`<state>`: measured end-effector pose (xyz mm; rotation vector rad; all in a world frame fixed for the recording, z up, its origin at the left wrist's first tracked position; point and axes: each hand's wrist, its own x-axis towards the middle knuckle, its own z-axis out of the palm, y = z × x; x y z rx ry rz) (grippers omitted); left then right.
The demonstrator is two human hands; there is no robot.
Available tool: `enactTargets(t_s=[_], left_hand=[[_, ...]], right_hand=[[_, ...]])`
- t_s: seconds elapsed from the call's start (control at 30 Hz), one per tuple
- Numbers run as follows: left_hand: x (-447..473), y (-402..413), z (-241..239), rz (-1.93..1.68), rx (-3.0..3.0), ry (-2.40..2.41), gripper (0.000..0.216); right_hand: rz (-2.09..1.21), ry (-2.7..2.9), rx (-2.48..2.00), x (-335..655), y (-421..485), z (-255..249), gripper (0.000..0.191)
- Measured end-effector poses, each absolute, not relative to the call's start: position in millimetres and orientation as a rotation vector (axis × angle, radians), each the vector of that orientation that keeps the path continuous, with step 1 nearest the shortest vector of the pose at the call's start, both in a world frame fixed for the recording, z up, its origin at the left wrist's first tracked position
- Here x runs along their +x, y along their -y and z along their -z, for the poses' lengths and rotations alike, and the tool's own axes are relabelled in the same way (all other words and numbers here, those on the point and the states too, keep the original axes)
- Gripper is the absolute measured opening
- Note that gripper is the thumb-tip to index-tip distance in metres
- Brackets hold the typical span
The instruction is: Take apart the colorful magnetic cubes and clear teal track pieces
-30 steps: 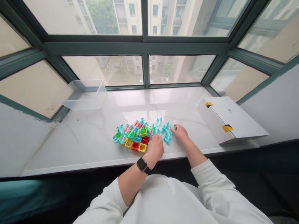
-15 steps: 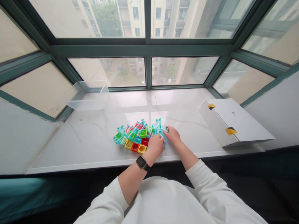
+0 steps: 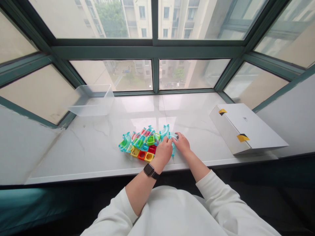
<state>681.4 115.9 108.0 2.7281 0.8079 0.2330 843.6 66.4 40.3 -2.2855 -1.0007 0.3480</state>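
A marble-run toy with several colourful square blocks [image 3: 142, 155] and clear turquoise track pieces [image 3: 125, 141] lies on the white sill. My left hand [image 3: 163, 151], with a watch at the wrist, is closed at the toy's right side. Its fingertips pinch the edge of a pale curved track piece [image 3: 173, 135]. From the other side, my right hand [image 3: 182, 143] grips that same piece between thumb and fingers. A turquoise curve [image 3: 164, 130] lies just beyond the fingers, and another turquoise piece [image 3: 173, 151] shows partly between my hands.
Back left on the marble-look sill [image 3: 98, 144] stands a clear plastic bin [image 3: 91, 110]. A white box [image 3: 256, 126] with yellow-and-black tabs sits at the right. Green window frames [image 3: 147, 52] enclose the sill, and its front edge runs close to my body.
My left fingertips have shifted slightly up and away from me, onto the pale curved piece. My right hand has stayed almost in place, and the blocks have not moved.
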Motion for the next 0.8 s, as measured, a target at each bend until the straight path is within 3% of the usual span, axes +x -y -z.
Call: enactTargets(t_s=[0.17,0.47,0.7,0.8], left_hand=[[684.5,-122.3,-112.5,-0.430,2.751,-0.743,0.025],[701.7,-141.8,-109.7,-0.346,2.822,-0.807,0.030],[694.2,-131.1,-107.9,-0.314,2.826,-0.783,0.034],[684.6,-119.4,-115.7,-0.305,2.831,-0.734,0.036]], right_hand=[[-0.263,0.961,-2.173,842.2,-61.3,-40.1,0.041],[-0.200,1.119,-1.996,821.9,-55.7,-34.9,0.040],[-0.444,0.745,-1.857,824.0,-55.3,-32.1,0.045],[-0.456,0.670,-1.798,829.7,-53.3,-39.3,0.039]])
